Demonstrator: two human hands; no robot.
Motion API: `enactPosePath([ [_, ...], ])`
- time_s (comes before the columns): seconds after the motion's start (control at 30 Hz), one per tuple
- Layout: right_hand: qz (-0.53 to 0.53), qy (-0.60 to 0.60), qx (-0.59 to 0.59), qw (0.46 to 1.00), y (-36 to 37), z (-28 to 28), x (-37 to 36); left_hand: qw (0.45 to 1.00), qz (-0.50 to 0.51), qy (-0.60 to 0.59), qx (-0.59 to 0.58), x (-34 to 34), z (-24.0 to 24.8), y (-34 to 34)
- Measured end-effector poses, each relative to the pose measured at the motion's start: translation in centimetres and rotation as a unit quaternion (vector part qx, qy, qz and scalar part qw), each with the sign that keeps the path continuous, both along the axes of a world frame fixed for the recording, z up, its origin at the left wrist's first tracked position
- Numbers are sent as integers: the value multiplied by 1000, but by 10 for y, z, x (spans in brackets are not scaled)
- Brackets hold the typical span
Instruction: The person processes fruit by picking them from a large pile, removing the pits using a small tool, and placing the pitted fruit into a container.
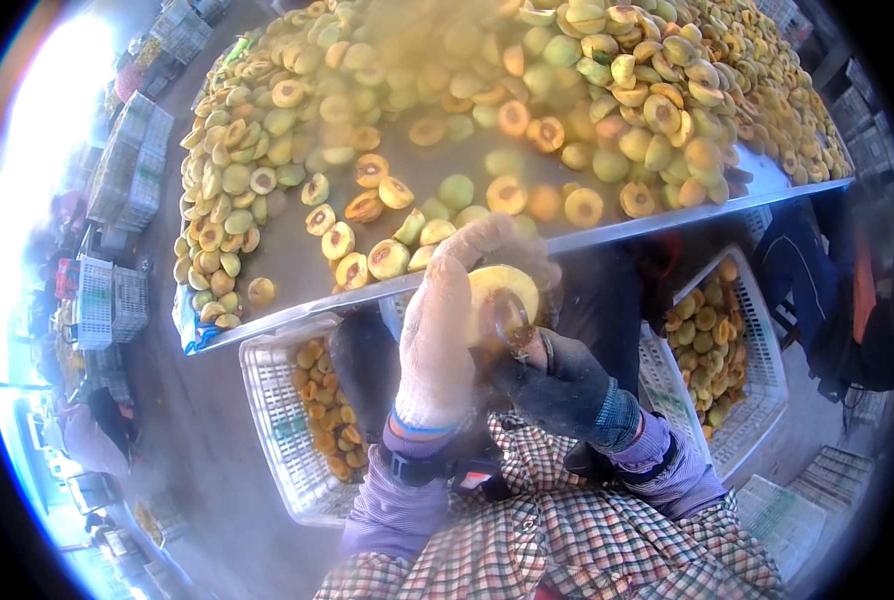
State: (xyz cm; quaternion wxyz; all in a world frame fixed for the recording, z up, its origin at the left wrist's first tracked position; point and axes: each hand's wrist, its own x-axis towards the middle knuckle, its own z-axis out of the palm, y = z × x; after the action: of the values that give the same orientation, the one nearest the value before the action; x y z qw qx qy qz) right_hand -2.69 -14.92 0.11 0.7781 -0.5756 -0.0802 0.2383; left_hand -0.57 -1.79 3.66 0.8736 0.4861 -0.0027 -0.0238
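My left hand (435, 335), in a pale glove, is closed around a halved yellow peach (512, 283), its cut face turned up towards me. In my right hand (565, 388), which wears a dark glove, is a small pitting tool with a curved metal loop (501, 320). The loop rests at the brownish middle of the cut face; how deep it sits I cannot tell. Both hands are just in front of the metal table's near edge (607, 233). Close beyond them lie several cut peach halves (388, 258). A blurred patch hides part of the fruit.
Peach halves (657, 110) are heaped across the table. Below its edge, a white crate (277, 430) of fruit stands at my left and another white crate (762, 400) at my right. Stacked crates (132, 165) line the far left. Dark clothing (802, 275) shows at the right.
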Motion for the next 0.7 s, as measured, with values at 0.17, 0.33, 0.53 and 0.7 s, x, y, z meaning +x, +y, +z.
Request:
enactPosePath([
  [0.17,-50,-128,-180,974,-15,-10,14,991,-13,116,61,-8,-16,7],
  [0.33,-54,-19,-165,985,-13,-9,8,993,-45,103,-44,-5,-29,19],
  [0.53,-8,-13,-112,994,-4,-10,-3,991,13,105,-86,-3,-36,17],
  [0.7,-4,-62,-171,983,-2,-15,-2,979,59,128,-146,-5,-35,8],
])
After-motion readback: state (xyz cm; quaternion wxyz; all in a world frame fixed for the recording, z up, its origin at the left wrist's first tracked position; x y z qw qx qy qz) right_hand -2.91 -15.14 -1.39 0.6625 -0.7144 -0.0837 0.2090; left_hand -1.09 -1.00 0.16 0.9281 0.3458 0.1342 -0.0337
